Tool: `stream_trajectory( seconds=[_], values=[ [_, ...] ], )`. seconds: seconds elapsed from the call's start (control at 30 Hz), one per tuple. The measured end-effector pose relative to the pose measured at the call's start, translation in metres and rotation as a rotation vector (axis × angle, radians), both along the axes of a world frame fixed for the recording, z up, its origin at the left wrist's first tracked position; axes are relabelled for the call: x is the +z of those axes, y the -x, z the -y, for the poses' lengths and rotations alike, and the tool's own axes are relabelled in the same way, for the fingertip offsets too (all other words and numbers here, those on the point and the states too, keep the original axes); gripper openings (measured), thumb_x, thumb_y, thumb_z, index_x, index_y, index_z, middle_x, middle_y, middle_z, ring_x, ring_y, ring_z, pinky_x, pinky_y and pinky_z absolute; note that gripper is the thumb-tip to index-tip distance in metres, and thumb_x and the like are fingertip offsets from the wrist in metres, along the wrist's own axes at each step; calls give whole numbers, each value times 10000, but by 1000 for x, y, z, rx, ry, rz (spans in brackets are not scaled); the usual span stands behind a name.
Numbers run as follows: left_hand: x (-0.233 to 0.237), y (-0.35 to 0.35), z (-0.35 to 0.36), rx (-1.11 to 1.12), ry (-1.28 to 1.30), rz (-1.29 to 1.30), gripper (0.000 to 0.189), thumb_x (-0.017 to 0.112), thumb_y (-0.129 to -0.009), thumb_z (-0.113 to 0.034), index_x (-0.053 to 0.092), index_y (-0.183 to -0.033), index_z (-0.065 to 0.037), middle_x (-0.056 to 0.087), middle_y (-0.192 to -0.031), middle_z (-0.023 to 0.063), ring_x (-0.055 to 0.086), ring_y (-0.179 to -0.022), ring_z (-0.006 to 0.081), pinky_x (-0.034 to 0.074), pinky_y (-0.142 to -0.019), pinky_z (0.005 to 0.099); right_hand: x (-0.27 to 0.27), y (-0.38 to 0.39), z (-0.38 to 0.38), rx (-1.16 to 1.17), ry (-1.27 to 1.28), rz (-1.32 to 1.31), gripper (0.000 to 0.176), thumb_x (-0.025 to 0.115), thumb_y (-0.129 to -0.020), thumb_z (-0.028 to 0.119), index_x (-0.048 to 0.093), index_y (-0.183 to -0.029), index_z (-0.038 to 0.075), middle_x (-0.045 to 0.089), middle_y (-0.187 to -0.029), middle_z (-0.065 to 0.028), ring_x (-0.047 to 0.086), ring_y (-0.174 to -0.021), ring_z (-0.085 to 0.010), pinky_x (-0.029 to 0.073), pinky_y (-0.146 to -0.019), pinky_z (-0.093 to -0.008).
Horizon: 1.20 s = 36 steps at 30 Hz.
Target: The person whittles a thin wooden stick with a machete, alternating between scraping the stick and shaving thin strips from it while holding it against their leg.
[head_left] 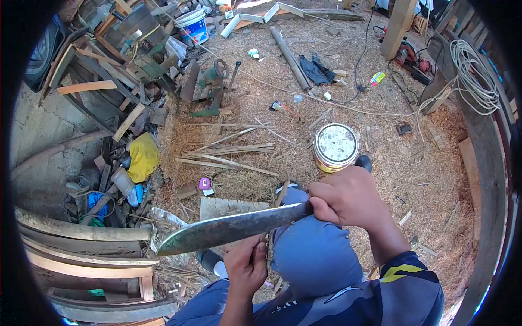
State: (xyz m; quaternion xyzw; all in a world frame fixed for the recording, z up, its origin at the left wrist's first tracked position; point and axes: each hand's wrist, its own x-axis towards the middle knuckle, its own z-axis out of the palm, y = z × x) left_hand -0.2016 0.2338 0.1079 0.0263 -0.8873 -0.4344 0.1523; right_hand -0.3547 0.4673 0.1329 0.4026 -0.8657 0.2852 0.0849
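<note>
My right hand (348, 198) is closed round the handle end of a machete (234, 228), whose long dark blade reaches left across my lap, its rounded tip at the far left. Just under the blade, my left hand (247, 266) is closed with the thumb against the fingers; what it grips, if anything, I cannot make out. Behind the blade, near my raised knee, shows the upper end of a thin wood strip (284, 191). Part of a pale board (231, 206) lies on the ground beyond the blade.
Thin wood strips (228, 152) and a pink tape measure (205, 183) lie on the shavings ahead. A lidded paint bucket (336, 144) stands by my foot. A green metal machine (209, 87) is farther off. Stacked timber (87, 233) lines the left; coiled rope (476, 76) hangs right.
</note>
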Motion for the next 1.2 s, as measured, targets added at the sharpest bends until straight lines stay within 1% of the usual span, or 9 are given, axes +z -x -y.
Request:
stream_trajectory(
  seconds=[0.07, 0.27, 0.47, 0.57, 0.77, 0.97, 1.1, 1.13, 1.2],
  values=[
    [-3, -15, 5, 11, -49, 94, 44, 671, -925, -22, 691, -963, -12, 684, -781, 117, 656, -645, 247, 499, -621, 318, -4, -1, -7, -22, 2, 43, 267, 604, -958, 336, 577, -769, 149, 583, -602, -43, 632, -562, -290, 464, -509, -431],
    [2, -22, 2, 25, -117, 175, 49, 665, -939, -27, 688, -978, -6, 687, -783, 129, 660, -645, 232, 507, -631, 312, -3, -1, -13, -24, -42, 122, 224, 576, -944, 314, 603, -794, 149, 553, -621, -70, 619, -592, -300, 444, -534, -449],
    [6, 10, -9, -17, 27, -46, 231, 587, -1048, -183, 668, -964, 15, 629, -707, 86, 590, -620, 146, 467, -596, 299, 0, 1, -6, 10, -16, 43, 263, 595, -960, 335, 568, -775, 150, 584, -610, -44, 635, -575, -288, 461, -516, -445],
    [-4, -12, 4, -13, -71, 62, 80, 654, -954, -37, 694, -1001, 13, 672, -743, 115, 661, -646, 208, 494, -614, 310, -4, 0, -11, -34, -10, 97, 261, 585, -964, 331, 581, -784, 142, 599, -627, -58, 644, -600, -301, 472, -533, -449],
    [-27, -53, 36, 44, -590, 223, 244, 541, -1086, -246, 618, -1069, -15, 599, -733, 43, 539, -617, 111, 415, -561, 252, -6, -13, -16, -275, 24, 430, 343, 541, -1006, 387, 644, -841, 105, 660, -743, -163, 660, -727, -406, 500, -643, -508],
    [25, -34, 52, -14, -814, 121, 294, 514, -1103, -333, 531, -1194, -54, 571, -750, 65, 528, -595, 127, 397, -527, 258, 38, -4, -3, -383, -21, 639, 496, 519, -1038, 525, 719, -981, 75, 696, -816, -193, 674, -810, -433, 514, -704, -496],
    [51, -44, 58, -48, -918, 98, 254, 474, -1126, -295, 525, -1233, -71, 572, -774, 52, 513, -646, 102, 395, -571, 236, 76, 6, 19, -196, 104, 611, 557, 706, -936, 559, 688, -966, 3, 623, -712, -114, 665, -731, -239, 517, -695, -413],
    [58, -47, 57, -58, -920, 95, 248, 470, -1127, -289, 524, -1234, -71, 569, -772, 51, 507, -641, 98, 395, -569, 234, 81, 9, 27, -109, 208, 621, 529, 787, -891, 520, 677, -950, 6, 584, -688, -34, 607, -655, -133, 492, -593, -339],
    [68, -53, 57, -82, -922, 99, 237, 462, -1130, -275, 521, -1236, -71, 564, -767, 48, 496, -632, 91, 395, -564, 230, 113, 7, 49, 30, 284, 783, 478, 797, -899, 475, 677, -952, 16, 586, -676, -7, 572, -577, -104, 447, -517, -297]
  ],
)
